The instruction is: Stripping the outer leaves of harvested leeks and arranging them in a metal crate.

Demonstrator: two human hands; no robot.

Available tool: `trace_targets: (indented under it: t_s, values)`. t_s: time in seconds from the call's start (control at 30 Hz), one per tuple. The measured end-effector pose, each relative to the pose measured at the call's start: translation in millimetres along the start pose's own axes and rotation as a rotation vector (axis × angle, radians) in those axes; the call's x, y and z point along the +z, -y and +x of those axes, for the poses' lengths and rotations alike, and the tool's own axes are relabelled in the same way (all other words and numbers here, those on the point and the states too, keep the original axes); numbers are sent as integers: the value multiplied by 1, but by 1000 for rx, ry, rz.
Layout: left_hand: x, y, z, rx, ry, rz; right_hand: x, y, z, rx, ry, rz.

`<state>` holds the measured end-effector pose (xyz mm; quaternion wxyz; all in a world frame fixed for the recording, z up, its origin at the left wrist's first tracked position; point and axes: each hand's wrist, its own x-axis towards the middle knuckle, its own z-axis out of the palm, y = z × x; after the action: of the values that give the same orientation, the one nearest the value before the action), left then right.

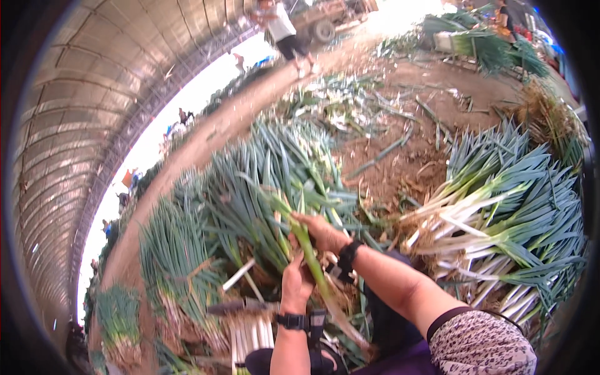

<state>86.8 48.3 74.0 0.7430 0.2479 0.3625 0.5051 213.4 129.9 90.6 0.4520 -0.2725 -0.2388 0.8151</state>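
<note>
A long leek slants in front of me, its green leaves pointing up and away and its pale root end low near my lap. My right hand is closed around its green upper part. Just below and to the left, my left hand grips the same stalk, its fingers partly hidden. Beyond both hands lies a big heap of leeks with green leaves. Trimmed white leek stalks lie side by side near my left forearm, beside a dark, flat, long object I cannot make out.
A large pile of leeks with roots spreads at the right. Standing bundles line the left. Leaf scraps litter the dirt floor. Farther off are a person in a white top, a wheeled vehicle and a loaded leek stack.
</note>
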Motion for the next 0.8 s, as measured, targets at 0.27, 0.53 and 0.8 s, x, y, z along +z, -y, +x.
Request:
trace_targets:
  t_s: [0.27,0.53,0.8]
  values:
    - [-12,-27,9,194,-195,283,2,-18,-16,31,140,149]
    - [-22,-26,24,474,-118,968,-11,-18,-16,81,178,152]
    - [-167,98,-21,157,-493,1227,-18,20,6,-165,-16,107]
